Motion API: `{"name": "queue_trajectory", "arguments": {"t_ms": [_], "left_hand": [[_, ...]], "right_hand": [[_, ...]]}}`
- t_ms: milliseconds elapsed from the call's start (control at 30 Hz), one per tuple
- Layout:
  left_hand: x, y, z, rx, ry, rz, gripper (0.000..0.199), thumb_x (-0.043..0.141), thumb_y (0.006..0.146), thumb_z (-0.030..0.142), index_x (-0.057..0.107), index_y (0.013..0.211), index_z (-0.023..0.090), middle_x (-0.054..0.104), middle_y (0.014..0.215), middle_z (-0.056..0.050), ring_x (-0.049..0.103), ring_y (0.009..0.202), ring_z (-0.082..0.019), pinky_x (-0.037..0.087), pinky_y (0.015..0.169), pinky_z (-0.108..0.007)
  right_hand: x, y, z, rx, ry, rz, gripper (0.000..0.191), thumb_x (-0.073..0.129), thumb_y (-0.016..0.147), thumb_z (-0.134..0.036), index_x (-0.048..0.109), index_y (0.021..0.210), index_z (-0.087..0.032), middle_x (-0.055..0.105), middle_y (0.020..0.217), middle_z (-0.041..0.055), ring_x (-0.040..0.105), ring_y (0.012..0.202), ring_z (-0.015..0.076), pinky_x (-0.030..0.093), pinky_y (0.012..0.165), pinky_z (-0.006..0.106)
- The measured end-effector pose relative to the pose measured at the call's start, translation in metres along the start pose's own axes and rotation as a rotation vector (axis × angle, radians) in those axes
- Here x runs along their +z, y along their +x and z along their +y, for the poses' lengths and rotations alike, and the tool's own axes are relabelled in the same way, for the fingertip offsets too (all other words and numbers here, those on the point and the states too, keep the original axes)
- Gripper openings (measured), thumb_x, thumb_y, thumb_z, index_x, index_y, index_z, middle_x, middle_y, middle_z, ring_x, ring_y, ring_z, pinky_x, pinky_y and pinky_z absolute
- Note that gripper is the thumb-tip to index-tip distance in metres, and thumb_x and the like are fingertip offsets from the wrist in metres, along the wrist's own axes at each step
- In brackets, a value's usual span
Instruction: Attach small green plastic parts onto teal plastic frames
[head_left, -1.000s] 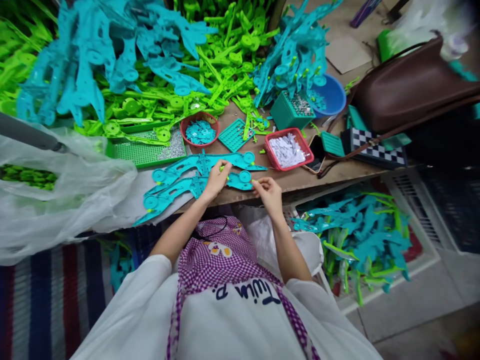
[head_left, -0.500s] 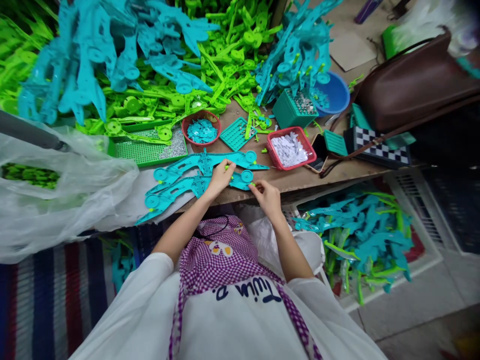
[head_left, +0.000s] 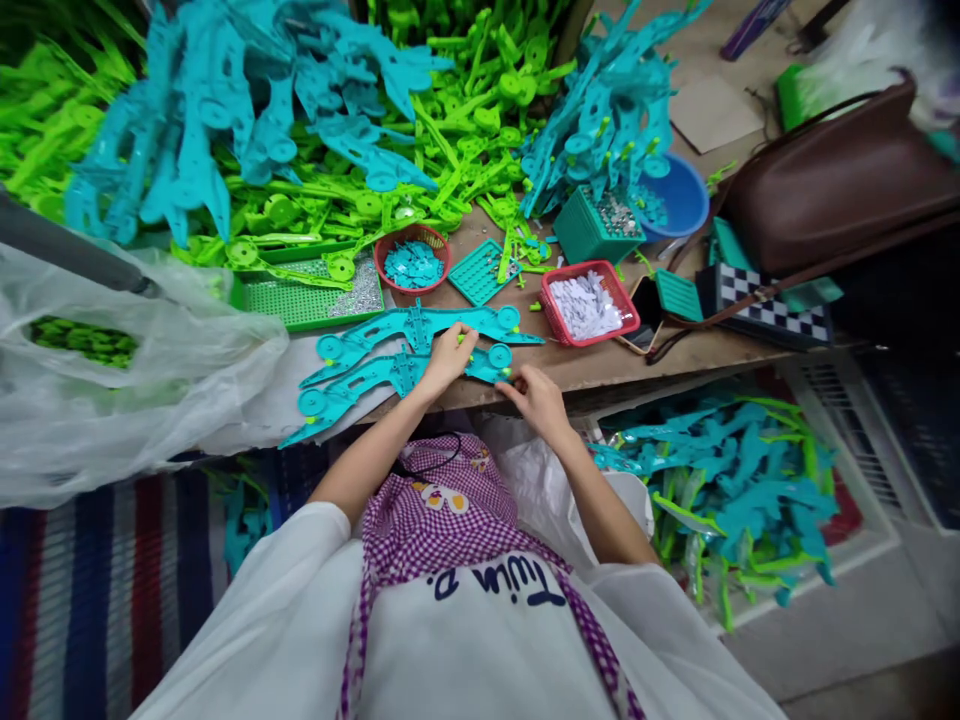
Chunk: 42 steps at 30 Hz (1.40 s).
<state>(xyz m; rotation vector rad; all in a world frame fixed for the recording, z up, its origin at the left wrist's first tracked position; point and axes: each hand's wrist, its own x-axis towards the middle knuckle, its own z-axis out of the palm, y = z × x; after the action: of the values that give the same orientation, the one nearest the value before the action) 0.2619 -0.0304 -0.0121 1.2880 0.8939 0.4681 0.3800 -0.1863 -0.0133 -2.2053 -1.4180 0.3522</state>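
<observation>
Head view: I should keep the nearer turquoise plastic frame (head_left: 405, 371) flat under my curled left hand (head_left: 450, 357); right hand (head_left: 541, 402) narrow by its lime peg (head_left: 505, 373), both grips unclear.

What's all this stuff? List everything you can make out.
Shaped panels: two, turquoise, bench front
Loose parts: uncountable, turquoise, back and lower right
Slim parts: uncountable, lime green, mostly back left
Round basket: one, red, behind panels
Rectangular basket: one, red, right of panels
Shallow tray: one, green, left of round basket
Ribbed tray: one, teal, between baskets
Open box: one, teal, beside bowl
Bowl: one, blue, back right
Large plastic bag: one, translucent, left
Handbag: one, brown, right
Checkerboard box: one, black and white, under handbag strap
Crate: one, white, lower right
Bench: one, brown, centre
Striped cloth: one, multicoloured, lower left
Apron: one, purple, centre
Shirt: one, white, bottom
Left hand: one, bare, on near panel
Right hand: one, bare, at its right end
</observation>
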Motion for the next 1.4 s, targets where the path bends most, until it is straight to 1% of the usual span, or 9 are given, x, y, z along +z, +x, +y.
{"name": "queue_trajectory", "arguments": {"t_ms": [133, 300, 533, 700, 867, 1000, 1100, 1267, 1400], "left_hand": [[-0.013, -0.013, 0.014, -0.053, -0.187, -0.019, 0.022, 0.062, 0.088, 0.037, 0.050, 0.080, 0.019, 0.042, 0.055, 0.008, 0.036, 0.039, -0.005, 0.022, 0.039, -0.014], [-0.065, -0.070, 0.017, -0.020, -0.289, 0.043, 0.037, 0.068, 0.080, 0.051, 0.049, 0.081, 0.019, 0.046, 0.062, 0.007, 0.035, 0.039, -0.002, 0.023, 0.036, -0.014], [-0.123, -0.156, -0.011, -0.136, -0.273, 0.252, 0.044, 0.070, 0.076, 0.058, 0.048, 0.080, 0.020, 0.045, 0.061, 0.009, 0.034, 0.037, -0.001, 0.023, 0.035, -0.013], [-0.126, -0.178, -0.005, -0.123, -0.317, 0.318, 0.039, 0.069, 0.078, 0.053, 0.049, 0.078, 0.019, 0.046, 0.064, 0.008, 0.036, 0.039, -0.001, 0.025, 0.035, -0.013], [-0.116, -0.172, 0.002, -0.114, -0.363, 0.265, 0.039, 0.071, 0.076, 0.052, 0.050, 0.079, 0.020, 0.046, 0.066, 0.007, 0.036, 0.039, -0.001, 0.024, 0.035, -0.013], [-0.108, -0.168, -0.001, -0.108, -0.334, 0.211, 0.039, 0.069, 0.077, 0.054, 0.051, 0.079, 0.020, 0.045, 0.065, 0.007, 0.037, 0.040, -0.002, 0.026, 0.036, -0.013], [-0.108, -0.170, -0.008, -0.107, -0.332, 0.221, 0.038, 0.069, 0.078, 0.054, 0.051, 0.080, 0.020, 0.045, 0.066, 0.007, 0.037, 0.041, -0.002, 0.026, 0.036, -0.013], [-0.110, -0.167, -0.017, -0.167, -0.355, 0.225, 0.042, 0.071, 0.074, 0.056, 0.050, 0.079, 0.020, 0.045, 0.064, 0.008, 0.034, 0.038, -0.001, 0.022, 0.035, -0.013], [-0.111, -0.165, -0.015, -0.131, -0.274, 0.255, 0.041, 0.069, 0.076, 0.056, 0.051, 0.080, 0.020, 0.044, 0.063, 0.007, 0.038, 0.041, -0.003, 0.028, 0.036, -0.014]], "right_hand": [[-0.016, 0.007, -0.013, -0.192, 0.078, 0.042, 0.049, 0.057, 0.088, -0.059, 0.059, 0.117, -0.020, 0.064, 0.109, 0.0126, 0.061, 0.097, 0.0263, 0.048, 0.083, 0.038], [0.004, 0.022, -0.033, -0.440, -0.177, -0.174, 0.058, 0.059, 0.090, -0.050, 0.049, 0.138, -0.021, 0.048, 0.145, 0.0166, 0.045, 0.133, 0.0321, 0.035, 0.104, 0.049], [0.027, 0.045, -0.044, -0.487, -0.321, -0.177, 0.025, 0.049, 0.097, -0.030, 0.063, 0.114, -0.020, 0.062, 0.130, 0.0143, 0.054, 0.119, 0.0304, 0.029, 0.100, 0.049], [0.010, 0.043, -0.044, -0.465, -0.286, -0.076, 0.025, 0.048, 0.098, -0.039, 0.064, 0.101, -0.019, 0.064, 0.123, 0.0129, 0.056, 0.112, 0.0288, 0.028, 0.098, 0.047], [0.005, 0.072, -0.062, -0.364, -0.272, -0.019, 0.033, 0.047, 0.097, -0.044, 0.062, 0.113, -0.020, 0.060, 0.129, 0.0158, 0.053, 0.117, 0.0316, 0.028, 0.099, 0.049], [-0.004, 0.098, -0.055, -0.325, -0.325, -0.109, 0.075, 0.062, 0.086, -0.052, 0.035, 0.149, -0.020, 0.040, 0.150, 0.0211, 0.039, 0.135, 0.0376, 0.025, 0.106, 0.056], [-0.014, 0.101, -0.030, -0.281, -0.386, -0.221, 0.100, 0.072, 0.077, -0.055, 0.020, 0.156, -0.023, 0.025, 0.159, 0.0210, 0.025, 0.144, 0.0416, 0.022, 0.108, 0.061], [-0.012, 0.099, -0.002, -0.201, -0.396, -0.256, 0.084, 0.063, 0.086, -0.038, 0.021, 0.156, -0.014, 0.054, 0.137, 0.0221, 0.053, 0.123, 0.0358, 0.037, 0.101, 0.051], [-0.005, 0.086, -0.001, -0.266, -0.445, -0.199, 0.072, 0.062, 0.086, -0.033, 0.037, 0.148, -0.006, 0.064, 0.121, 0.0217, 0.059, 0.107, 0.0340, 0.045, 0.088, 0.043]]}}
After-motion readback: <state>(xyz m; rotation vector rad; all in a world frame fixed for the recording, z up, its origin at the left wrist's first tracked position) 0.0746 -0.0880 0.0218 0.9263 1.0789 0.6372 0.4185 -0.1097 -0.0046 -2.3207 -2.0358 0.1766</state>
